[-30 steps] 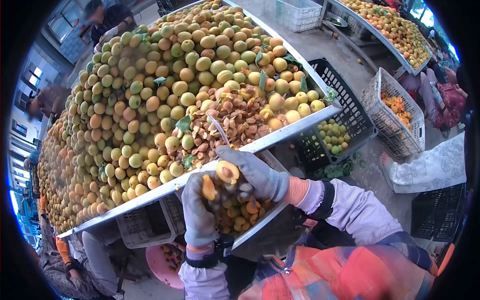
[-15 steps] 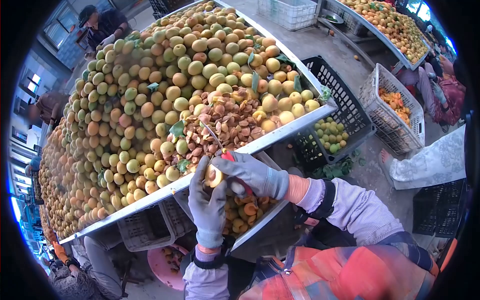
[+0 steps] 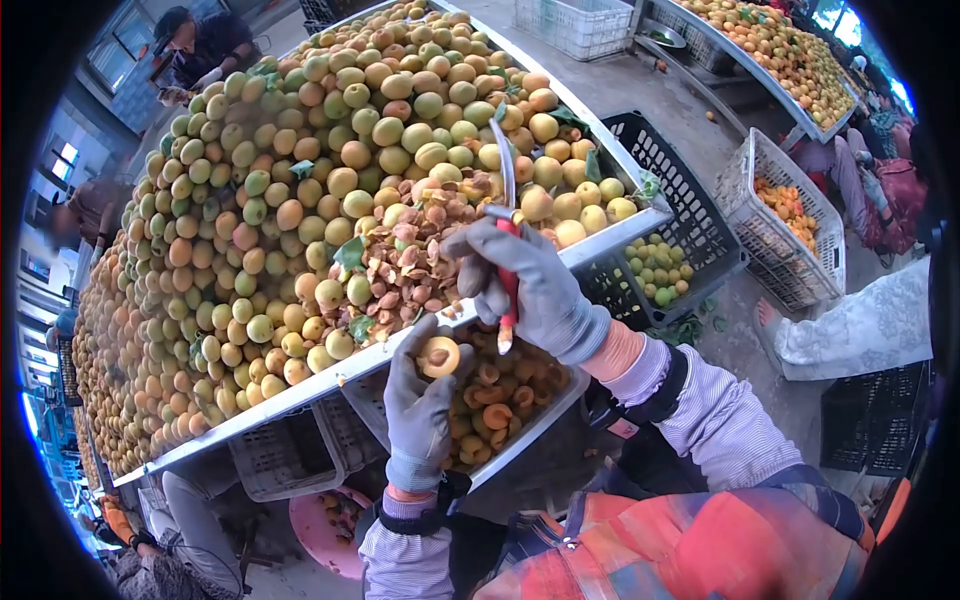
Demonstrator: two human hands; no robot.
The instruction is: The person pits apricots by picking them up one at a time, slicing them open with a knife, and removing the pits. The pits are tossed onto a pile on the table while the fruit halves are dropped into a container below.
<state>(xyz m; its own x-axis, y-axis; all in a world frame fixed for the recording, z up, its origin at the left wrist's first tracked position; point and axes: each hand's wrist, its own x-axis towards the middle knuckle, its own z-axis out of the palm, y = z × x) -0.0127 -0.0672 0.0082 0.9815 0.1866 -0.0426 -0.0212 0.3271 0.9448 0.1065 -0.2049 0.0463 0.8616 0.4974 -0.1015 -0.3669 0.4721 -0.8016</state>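
Observation:
My left hand [image 3: 420,405], in a grey glove, holds up an apricot half [image 3: 440,356] with its cut face and pit toward me. My right hand [image 3: 535,285], also gloved, grips a red-handled knife [image 3: 508,255] whose curved blade points up over the fruit. Both hands hover above a tray of halved apricots [image 3: 505,385]. Just beyond lies a heap of brown pits [image 3: 415,255] at the near edge of a long metal table [image 3: 600,250] piled with whole apricots [image 3: 300,170].
A black crate [image 3: 690,240] with green apricots stands under the table's right end, white crates [image 3: 790,215] beyond it. A second loaded table [image 3: 780,50] runs at the back right. Other people sit at the far left and right. A pink basin [image 3: 325,525] lies below.
My right hand has lifted away from the fruit and swung the knife blade upward. The left hand now holds the open apricot half alone above the tray.

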